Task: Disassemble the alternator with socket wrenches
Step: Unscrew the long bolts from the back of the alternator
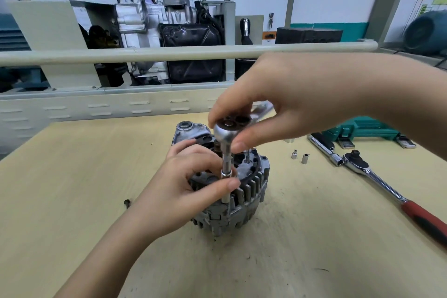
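Note:
A grey alternator (251, 191) stands upright in the middle of the wooden table (72, 176). A small ratchet wrench (226, 132) with a long extension and socket (226, 197) stands vertically on the alternator's front rim. My right hand (278, 106) grips the ratchet head from above, fingers curled round it. My left hand (188, 184) pinches the extension shaft between thumb and fingers and hides the alternator's left side.
A large ratchet with a red handle (396, 195) lies on the table to the right. Two loose sockets (300, 156) stand between it and the alternator. A green tool case (362, 128) sits at the back right. A small dark bolt (127, 203) lies to the left.

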Demonstrator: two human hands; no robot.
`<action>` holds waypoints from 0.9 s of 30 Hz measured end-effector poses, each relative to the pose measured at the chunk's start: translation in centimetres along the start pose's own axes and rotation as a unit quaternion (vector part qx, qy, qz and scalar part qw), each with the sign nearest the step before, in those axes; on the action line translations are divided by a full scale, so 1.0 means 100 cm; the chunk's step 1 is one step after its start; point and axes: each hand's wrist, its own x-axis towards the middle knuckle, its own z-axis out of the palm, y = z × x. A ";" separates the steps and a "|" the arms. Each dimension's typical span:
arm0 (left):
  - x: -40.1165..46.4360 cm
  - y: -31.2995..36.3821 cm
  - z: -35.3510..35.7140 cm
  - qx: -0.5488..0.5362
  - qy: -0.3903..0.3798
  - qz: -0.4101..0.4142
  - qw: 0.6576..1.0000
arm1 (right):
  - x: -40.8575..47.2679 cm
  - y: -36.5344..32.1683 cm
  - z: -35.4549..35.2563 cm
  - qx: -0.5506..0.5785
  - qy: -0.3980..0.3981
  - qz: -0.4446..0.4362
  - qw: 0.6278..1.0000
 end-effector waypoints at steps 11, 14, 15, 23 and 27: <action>0.001 0.000 0.004 0.029 0.037 0.006 0.999 | 0.003 -0.006 0.001 -0.034 -0.001 0.015 0.999; 0.001 -0.001 0.006 0.013 0.036 0.001 0.999 | 0.001 -0.006 0.002 -0.028 0.006 0.005 1.000; 0.001 0.000 0.006 0.007 0.030 -0.002 1.000 | 0.000 -0.004 0.003 -0.022 0.009 0.000 1.000; -0.001 0.003 -0.003 -0.023 -0.003 0.005 1.000 | 0.001 0.000 0.003 0.016 0.006 -0.027 0.999; 0.000 0.002 -0.001 0.034 0.037 0.019 0.999 | 0.003 -0.003 0.004 -0.006 0.025 -0.025 0.999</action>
